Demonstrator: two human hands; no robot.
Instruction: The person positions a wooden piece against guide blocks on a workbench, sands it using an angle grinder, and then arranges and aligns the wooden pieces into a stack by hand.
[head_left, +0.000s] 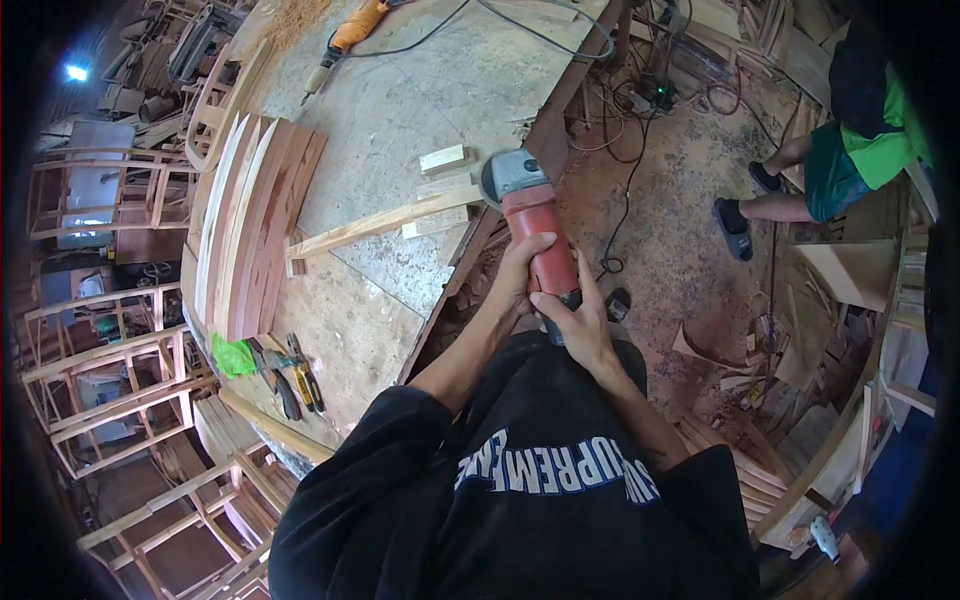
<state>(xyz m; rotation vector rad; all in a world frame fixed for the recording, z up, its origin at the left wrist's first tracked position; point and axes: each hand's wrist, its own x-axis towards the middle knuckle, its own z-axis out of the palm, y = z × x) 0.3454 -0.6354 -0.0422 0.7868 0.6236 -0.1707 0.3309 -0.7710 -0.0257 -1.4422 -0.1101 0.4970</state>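
Note:
A red angle grinder (540,225) with a grey head is held in both hands at the bench's right edge. My left hand (522,268) is closed round the middle of its body. My right hand (583,315) grips the rear part, nearer my body. The grinder's disc (490,180) is at the right end of a long, slightly curved wooden strip (390,220); whether they touch is hard to tell. Under and beside that end lie small wood blocks (443,158). The strip's left end rests by another small block (295,262).
A stack of curved wood pieces (262,225) stands on the workbench (370,310), with pliers (303,375) and a green item (233,356) below it. An orange power tool (355,28) lies at the top. Cables cross the floor. Another person (835,170) is at the right.

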